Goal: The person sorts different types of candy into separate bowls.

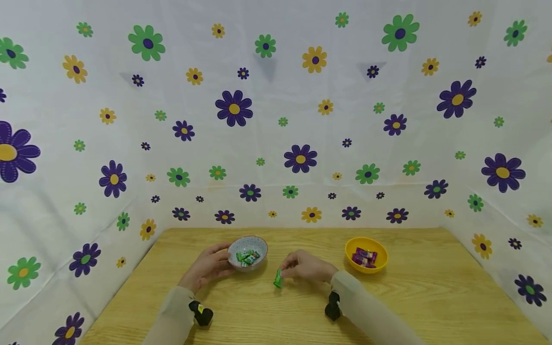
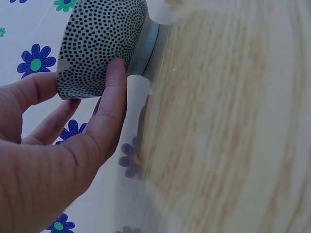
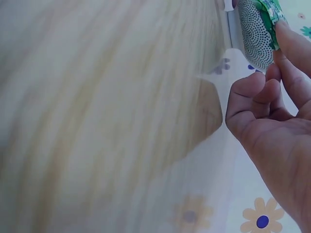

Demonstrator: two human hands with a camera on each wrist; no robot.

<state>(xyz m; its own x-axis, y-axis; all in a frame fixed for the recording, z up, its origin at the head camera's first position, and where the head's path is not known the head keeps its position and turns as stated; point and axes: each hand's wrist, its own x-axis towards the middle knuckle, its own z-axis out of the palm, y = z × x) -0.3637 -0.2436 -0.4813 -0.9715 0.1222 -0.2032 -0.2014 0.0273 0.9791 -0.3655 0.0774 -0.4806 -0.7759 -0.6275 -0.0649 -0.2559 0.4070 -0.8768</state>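
Note:
My left hand grips the near-left side of a speckled bowl, its fingers spread along the wall and rim. Dark dots cover the outside of that bowl in the left wrist view. Inside it lie several green-wrapped candies. To the right of the bowl, my right hand pinches one green-wrapped candy between thumb and fingertip, just over the table. The right wrist view has this candy at the fingertips, with the dotted bowl behind; the other fingers are curled.
A yellow bowl holding several purple-wrapped candies stands on the right of the wooden table. White cloth printed with flowers walls in the back and both sides. Each wrist wears a black device.

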